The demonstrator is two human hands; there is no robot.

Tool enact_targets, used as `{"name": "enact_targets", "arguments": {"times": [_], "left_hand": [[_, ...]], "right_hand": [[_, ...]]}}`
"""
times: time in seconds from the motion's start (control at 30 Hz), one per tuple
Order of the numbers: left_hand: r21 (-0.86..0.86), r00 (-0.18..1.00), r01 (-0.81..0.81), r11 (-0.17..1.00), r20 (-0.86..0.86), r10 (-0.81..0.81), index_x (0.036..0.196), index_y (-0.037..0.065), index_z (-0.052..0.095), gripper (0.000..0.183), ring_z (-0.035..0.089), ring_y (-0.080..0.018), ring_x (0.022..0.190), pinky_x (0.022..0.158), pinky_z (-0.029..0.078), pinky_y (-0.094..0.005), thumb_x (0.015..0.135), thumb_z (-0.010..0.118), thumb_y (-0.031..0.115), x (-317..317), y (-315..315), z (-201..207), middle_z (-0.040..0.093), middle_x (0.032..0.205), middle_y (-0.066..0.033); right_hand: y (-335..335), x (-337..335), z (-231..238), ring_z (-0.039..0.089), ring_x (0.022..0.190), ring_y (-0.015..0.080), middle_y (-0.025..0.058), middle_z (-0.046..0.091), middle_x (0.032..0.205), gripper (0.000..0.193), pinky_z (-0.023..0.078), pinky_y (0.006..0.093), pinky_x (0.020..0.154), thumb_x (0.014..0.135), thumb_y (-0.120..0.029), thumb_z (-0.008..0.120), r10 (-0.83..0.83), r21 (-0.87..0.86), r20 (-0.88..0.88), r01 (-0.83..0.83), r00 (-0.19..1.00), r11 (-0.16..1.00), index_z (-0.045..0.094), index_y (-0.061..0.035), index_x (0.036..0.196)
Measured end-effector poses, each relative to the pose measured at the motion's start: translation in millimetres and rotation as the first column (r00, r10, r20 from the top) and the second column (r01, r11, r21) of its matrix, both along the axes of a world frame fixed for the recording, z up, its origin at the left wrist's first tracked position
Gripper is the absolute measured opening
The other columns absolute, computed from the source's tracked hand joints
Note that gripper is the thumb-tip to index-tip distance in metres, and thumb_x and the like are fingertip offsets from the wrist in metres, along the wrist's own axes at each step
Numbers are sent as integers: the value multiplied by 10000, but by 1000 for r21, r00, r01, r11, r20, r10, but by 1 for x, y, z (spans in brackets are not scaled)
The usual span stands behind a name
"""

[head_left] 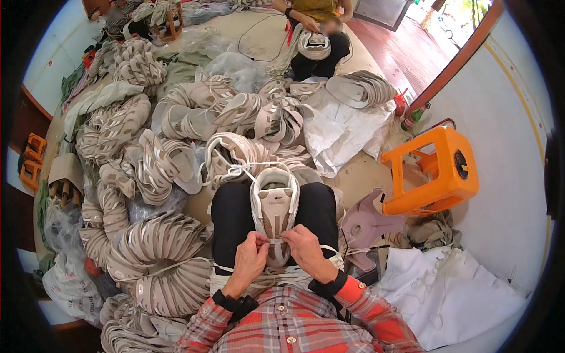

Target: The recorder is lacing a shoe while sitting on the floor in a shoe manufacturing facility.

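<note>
A beige and white shoe upper (274, 209) rests on my lap between my dark-clad thighs, its collar opening pointing away from me and its toe toward me. At the toe end of the tongue, my left hand (252, 257) pinches with thumb and forefinger on the left edge of the lacing. My right hand (307, 253) pinches the opposite side in the same way. A short pale stretch of shoelace runs between the fingertips of both hands. More white lace (238, 169) lies looped beyond the collar, by other uppers.
Curved stacks of shoe uppers (168, 259) lie on my left and ahead. An orange plastic stool (432, 170) lies tipped over at right, near a mauve plastic piece (368, 223) and white sheeting (447, 294). Another person (315, 23) sits ahead, handling an upper. A green bottle (415, 117) stands by the wall.
</note>
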State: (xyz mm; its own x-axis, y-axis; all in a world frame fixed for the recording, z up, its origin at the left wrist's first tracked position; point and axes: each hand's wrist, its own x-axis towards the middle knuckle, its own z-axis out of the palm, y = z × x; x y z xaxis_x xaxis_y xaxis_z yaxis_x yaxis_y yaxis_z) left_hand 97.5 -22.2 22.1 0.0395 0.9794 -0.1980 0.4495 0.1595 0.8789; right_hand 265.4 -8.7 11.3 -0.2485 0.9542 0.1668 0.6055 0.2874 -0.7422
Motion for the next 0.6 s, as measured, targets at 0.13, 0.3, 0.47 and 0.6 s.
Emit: {"name": "enact_targets", "arguments": {"times": [0.13, 0.3, 0.47, 0.6], "left_hand": [[9, 1000, -7, 1000, 13, 6, 945, -22, 514, 179, 622, -255, 714, 656, 491, -340, 802, 590, 55, 2, -1, -3, 618, 782, -151], [34, 1000, 8, 999, 15, -8, 937, -27, 501, 172, 624, -318, 727, 650, 496, -365, 805, 586, 44, 3, -1, -1, 619, 796, -169], [405, 896, 307, 861, -428, -118, 869, 21, 530, 133, 608, -298, 700, 632, 483, -380, 789, 608, 92, 3, 5, -2, 593, 731, -131], [378, 831, 407, 831, -531, -165, 836, 42, 536, 144, 585, -309, 672, 580, 454, -416, 728, 620, 89, 2, 18, -3, 583, 740, -117]], "right_hand": [[-1, -6, -4, 563, 766, 349, 163, 549, 787, 116, 461, 401, 663, 753, 7, 553, -85, -166, -160, 58, 983, 984, 545, 1, 869], [0, -20, 2, 573, 766, 349, 168, 571, 797, 109, 465, 395, 673, 756, 9, 565, -91, -166, -179, 61, 980, 984, 527, 1, 858], [0, -12, -7, 580, 573, 167, 102, 576, 709, 128, 480, 291, 528, 789, 18, 599, -74, -178, -233, 32, 970, 983, 512, 15, 882], [1, -7, -5, 570, 578, 132, 80, 579, 712, 128, 477, 275, 522, 793, 11, 608, -125, -266, -272, 50, 954, 963, 516, 8, 883]]}}
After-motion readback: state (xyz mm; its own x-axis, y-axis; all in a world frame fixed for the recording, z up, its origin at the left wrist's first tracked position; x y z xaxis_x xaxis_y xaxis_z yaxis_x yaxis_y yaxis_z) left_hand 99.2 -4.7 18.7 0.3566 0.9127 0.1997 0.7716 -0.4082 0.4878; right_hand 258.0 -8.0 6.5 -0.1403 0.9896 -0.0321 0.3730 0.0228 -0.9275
